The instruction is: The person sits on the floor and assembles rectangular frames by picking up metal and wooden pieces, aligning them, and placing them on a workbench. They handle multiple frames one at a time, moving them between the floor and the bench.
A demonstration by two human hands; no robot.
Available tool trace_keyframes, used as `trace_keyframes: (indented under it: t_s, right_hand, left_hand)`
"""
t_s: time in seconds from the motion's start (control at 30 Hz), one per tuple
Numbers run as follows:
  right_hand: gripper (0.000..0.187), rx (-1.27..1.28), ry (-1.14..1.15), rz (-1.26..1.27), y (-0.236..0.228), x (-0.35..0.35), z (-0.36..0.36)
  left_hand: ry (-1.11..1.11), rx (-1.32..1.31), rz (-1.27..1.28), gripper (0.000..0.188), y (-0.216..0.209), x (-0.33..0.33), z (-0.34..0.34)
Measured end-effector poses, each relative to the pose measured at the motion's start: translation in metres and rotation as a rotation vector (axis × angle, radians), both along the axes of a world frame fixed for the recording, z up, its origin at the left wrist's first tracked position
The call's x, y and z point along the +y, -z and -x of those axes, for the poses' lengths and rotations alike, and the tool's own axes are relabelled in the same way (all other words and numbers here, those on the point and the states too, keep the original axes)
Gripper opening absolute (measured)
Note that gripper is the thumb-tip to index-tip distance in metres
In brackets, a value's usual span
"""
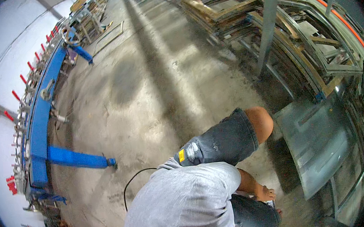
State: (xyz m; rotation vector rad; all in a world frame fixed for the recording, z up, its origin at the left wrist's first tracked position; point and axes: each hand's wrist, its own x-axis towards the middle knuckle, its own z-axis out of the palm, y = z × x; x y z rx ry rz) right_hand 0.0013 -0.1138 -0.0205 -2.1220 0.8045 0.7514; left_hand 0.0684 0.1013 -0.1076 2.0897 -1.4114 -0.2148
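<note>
At the lower right of the head view, my left hand point(266, 193) is low between my bent knees, its fingers curled. Beneath it shows a small patch of something pale point(270, 203), too small to name. My grey sleeve and body hide the rest of that spot. Past the edge of my nearer knee, a sliver of skin point(280, 212) shows, perhaps part of my right hand; its fingers cannot be made out. Both legs are in dark denim shorts point(220, 140), with the far knee raised.
A long blue bench point(38, 137) with red-handled clamps lines the left wall, its blue leg point(80, 157) reaching across the concrete floor. A black cable point(129, 183) curves behind me. Stacked metal frames point(299, 43), a grey post point(268, 24) and a sheet panel point(318, 143) stand right.
</note>
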Motion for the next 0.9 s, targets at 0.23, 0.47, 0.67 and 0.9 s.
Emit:
trace_keyframes:
  t_s: [0.23, 0.47, 0.67, 0.9]
  right_hand:
    - [0.062, -0.168, 0.353, -0.049, -0.009, 0.017, 0.083]
    - [0.073, -0.333, 1.332, -0.261, -0.021, 0.179, 0.332]
    - [0.082, -0.889, 2.068, -0.737, 0.017, 0.369, 0.378]
    - [0.099, -1.059, 2.161, -0.737, 0.087, 0.361, 0.380]
  left_hand:
    - [0.145, 0.238, -0.305, 0.061, -0.042, 0.003, -0.014]
    - [0.057, 0.836, -0.202, 0.036, -0.019, -0.016, -0.008]
    - [-0.009, 0.678, -0.428, 0.052, -0.062, -0.005, -0.020]
    - [0.310, 0.600, -0.049, 0.041, -0.210, -0.040, -0.004]
